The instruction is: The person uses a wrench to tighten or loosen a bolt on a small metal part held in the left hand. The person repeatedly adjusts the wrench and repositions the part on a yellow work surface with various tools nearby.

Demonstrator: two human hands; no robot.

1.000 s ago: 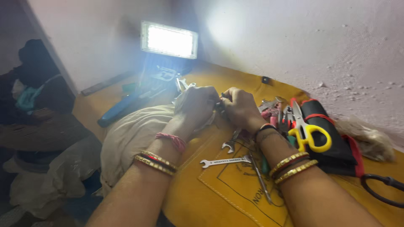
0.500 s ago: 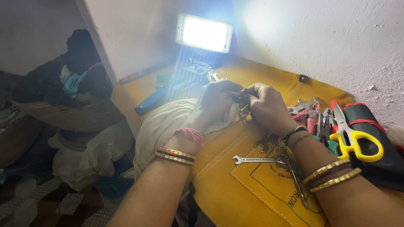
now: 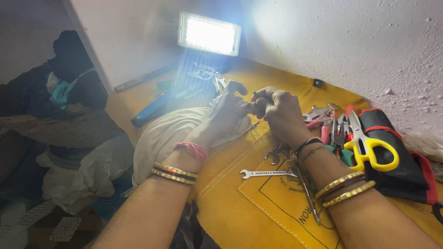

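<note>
Two hands working a small part over a yellow mat

The left hand (image 3: 226,113) and right hand (image 3: 279,113) are pinching a small dark part (image 3: 253,102) together above the yellow mat (image 3: 230,203), near a wrench (image 3: 267,173), yellow-handled scissors (image 3: 367,143) and a glowing lamp (image 3: 210,33).

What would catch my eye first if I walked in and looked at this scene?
Probably the bright rectangular work lamp glaring against the white wall at the top. Just below it, the left hand and right hand meet over a yellow mat, pinching something small and dark. To the right, yellow-handled scissors lie on a black tool roll.
</note>
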